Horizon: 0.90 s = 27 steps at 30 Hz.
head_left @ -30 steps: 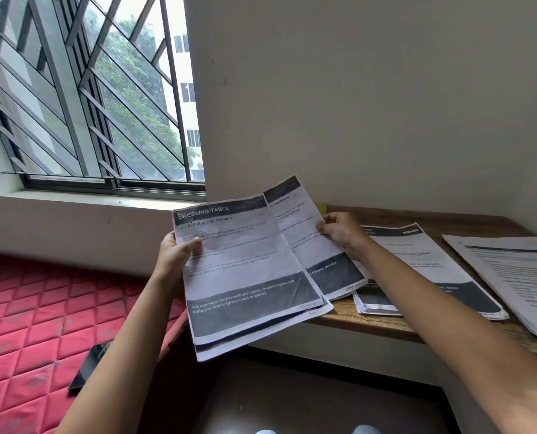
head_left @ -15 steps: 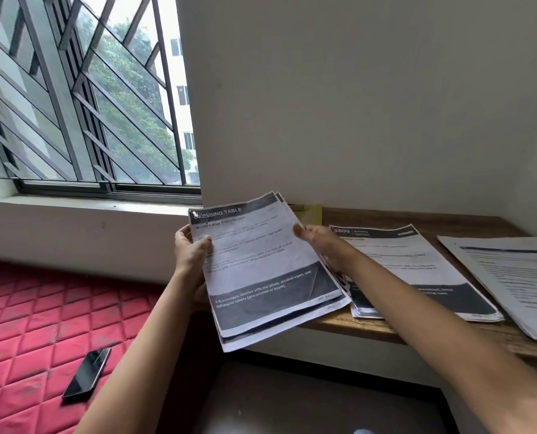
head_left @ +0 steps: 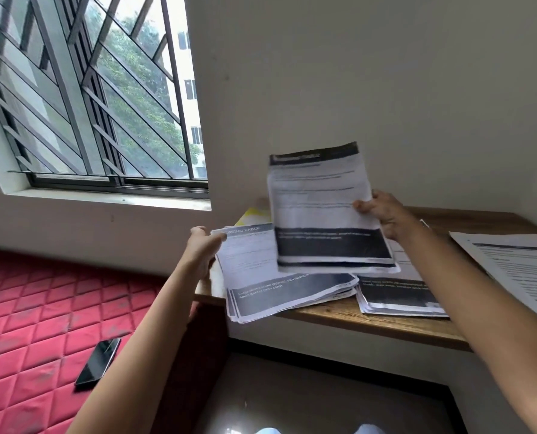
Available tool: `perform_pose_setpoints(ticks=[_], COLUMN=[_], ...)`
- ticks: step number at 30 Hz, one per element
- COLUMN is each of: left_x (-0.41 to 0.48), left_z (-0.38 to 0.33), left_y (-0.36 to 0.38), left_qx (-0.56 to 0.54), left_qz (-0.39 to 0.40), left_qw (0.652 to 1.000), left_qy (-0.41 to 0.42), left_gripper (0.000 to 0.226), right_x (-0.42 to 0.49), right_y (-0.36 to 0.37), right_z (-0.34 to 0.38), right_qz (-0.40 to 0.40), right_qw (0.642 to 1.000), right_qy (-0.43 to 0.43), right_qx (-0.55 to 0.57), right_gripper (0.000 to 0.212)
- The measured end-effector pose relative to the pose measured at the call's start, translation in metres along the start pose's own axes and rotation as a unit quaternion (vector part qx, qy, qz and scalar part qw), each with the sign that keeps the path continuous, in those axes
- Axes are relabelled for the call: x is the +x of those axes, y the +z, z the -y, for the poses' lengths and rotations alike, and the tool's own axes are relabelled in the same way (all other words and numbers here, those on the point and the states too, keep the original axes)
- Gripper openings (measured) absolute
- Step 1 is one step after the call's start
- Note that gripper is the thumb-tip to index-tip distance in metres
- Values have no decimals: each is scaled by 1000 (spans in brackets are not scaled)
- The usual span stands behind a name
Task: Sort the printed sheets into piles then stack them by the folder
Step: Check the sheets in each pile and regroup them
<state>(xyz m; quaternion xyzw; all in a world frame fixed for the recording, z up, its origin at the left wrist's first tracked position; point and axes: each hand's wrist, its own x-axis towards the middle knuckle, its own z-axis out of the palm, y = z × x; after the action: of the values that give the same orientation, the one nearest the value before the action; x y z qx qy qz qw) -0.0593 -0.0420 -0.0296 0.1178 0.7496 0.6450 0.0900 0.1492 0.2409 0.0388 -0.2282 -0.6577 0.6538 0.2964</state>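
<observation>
Paper, light and floppy: right hand (head_left: 383,214) pinches sheets (head_left: 320,202) by their right edge, up above the desk (head_left: 386,324); left hand (head_left: 203,249) grips the far-left corner of the near-left pile (head_left: 279,292). Best held at an edge, gently; it creases.

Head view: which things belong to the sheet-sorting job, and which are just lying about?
Job: held sheets in right hand; corner pile gripped by left hand; middle pile; right pile; yellow folder; desk.
Lying about: phone on red mattress; window.
</observation>
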Motion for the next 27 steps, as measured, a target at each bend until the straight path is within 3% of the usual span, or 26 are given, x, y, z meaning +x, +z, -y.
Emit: perform_pose_setpoints(ticks=[3,8,12,17,21,27], left_x=[0,1,0,-3,-1,13], left_z=[-1,-4,-3,-2,-3,9], left_y=[2,9,13,18,21,19], left_qx=[62,83,60,-9,-81,-90], left_qz=[10,33,37,53,69,88], left_qw=[998,995,997,998,994,992], left_qy=[-18,-39,-36,-18,-29,-17], left_gripper=[52,67,63,41,62,103], right_x=[3,-4,1,-10,-16,-30], right_y=[-26,-42,-47,-21,19,65], right_z=[-7,-18,-22,-12,-17,-36], right_qz=[-45,-44,-52,-11,-1,39], right_qw=[999,996,995,997,988,927], right_qy=[22,71,79,80,41,-48], right_qx=[20,32,16,-15,-150,-370], right_gripper=[41,37,43,37,31,36])
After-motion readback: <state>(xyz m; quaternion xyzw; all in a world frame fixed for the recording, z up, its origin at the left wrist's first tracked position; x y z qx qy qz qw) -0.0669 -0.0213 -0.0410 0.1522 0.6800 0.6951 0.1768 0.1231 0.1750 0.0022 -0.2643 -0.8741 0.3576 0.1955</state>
